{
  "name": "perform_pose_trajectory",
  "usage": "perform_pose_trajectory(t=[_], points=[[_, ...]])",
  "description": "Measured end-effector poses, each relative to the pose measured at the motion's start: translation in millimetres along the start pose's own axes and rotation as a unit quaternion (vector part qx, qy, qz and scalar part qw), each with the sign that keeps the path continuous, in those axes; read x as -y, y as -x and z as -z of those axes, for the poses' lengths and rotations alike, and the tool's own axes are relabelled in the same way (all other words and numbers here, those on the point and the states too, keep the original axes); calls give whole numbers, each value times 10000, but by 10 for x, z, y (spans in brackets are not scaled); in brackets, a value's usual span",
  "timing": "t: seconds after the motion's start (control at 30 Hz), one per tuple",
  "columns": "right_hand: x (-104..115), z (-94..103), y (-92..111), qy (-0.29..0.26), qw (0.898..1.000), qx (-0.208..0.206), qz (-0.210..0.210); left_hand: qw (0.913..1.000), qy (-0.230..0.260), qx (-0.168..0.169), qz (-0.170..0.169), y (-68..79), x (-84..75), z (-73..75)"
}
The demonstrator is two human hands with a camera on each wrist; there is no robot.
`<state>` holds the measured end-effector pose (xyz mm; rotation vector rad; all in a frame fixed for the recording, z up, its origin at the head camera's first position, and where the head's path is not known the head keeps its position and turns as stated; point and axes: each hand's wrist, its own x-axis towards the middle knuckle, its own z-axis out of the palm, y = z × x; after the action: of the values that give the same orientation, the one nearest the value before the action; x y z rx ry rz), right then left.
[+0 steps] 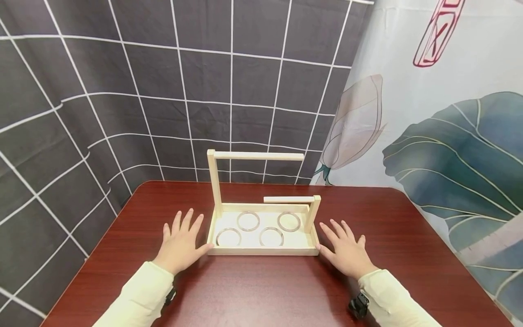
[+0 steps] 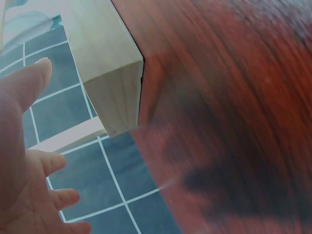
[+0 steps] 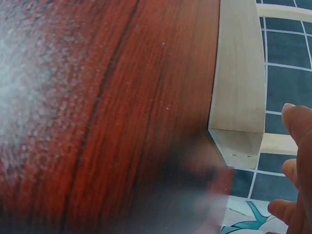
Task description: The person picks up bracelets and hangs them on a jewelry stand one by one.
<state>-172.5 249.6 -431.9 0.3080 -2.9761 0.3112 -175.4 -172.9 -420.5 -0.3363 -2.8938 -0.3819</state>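
A shallow pale wooden tray stands on the table, with a tall wooden arm rising at its left end and a shorter wooden arm at its right. Several thin rings lie flat inside it. My left hand is spread beside the tray's left end, its thumb tip at the front left corner. On the other side my right hand has its fingers spread, the thumb tip at the front right corner. In both wrist views a tray corner shows close to the fingers.
The dark red wooden table has rounded far corners. Behind it hangs a grey curtain with a white grid, and at the right a white cloth printed with lotus leaves. A black strap device sits at the right wrist.
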Motion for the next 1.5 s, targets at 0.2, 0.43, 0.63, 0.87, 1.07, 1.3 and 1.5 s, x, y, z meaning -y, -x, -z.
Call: perform_pose_trajectory(t=[0.2,0.43,0.63,0.87,1.07,1.3,1.5], points=[[20,-28,-4,-13,10000,-2,86,9999,-66,11,-89,-24,-44,-4],[17,-69,-10,-86,9999,-1,92,9998,-56,42,-209,-63,-122,-9],[1,-109,-6,-194,9997,-6,124,9994,-114,78,-332,-140,-213,-11],[-18,-149,-4,-256,9996,20,144,9982,-119,99,-574,-226,-341,-14],[-38,-156,-6,-292,9994,105,126,9967,-85,252,-767,-306,-422,-41],[-50,-176,-4,-389,9989,223,112,9959,48,390,-810,-403,-540,-7],[-69,-198,-9,-442,9985,322,31,9944,120,588,-872,-482,-638,3]])
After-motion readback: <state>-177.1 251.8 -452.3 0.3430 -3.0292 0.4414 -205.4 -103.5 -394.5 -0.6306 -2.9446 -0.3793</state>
